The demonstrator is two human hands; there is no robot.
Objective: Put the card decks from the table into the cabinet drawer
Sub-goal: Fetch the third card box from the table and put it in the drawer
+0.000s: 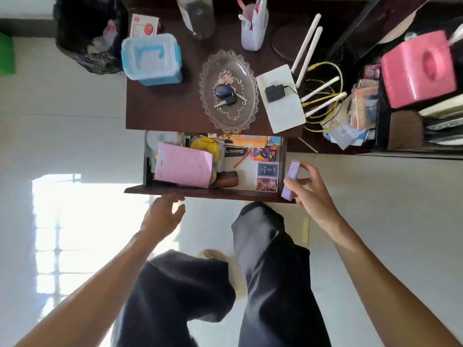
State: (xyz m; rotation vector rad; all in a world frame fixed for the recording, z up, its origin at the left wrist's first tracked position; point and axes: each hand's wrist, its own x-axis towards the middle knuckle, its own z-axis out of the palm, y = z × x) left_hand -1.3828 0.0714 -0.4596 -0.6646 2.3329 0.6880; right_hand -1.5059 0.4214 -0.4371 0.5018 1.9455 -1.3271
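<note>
Below, pale glossy floor tiles (pixel 75 146) surround a dark wooden cabinet (pixel 162 106). Left hand (pixel 162 216) hangs released under the open drawer (pixel 200 192). Two boxed card decks (pixel 267 176) lie flat inside, right corner. Right hand (pixel 309 189) grasps a rectangular lilac deck (pixel 290 180) at the drawer's right edge.

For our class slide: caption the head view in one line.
Right hand lowers a purple card deck into the open drawer.

A glass dish (pixel 228 91) of keys (pixel 225 92), a blue box (pixel 151 60), a router (pixel 281 98) and a pink tissue box (pixel 418 70) sit on dark furniture.
</note>
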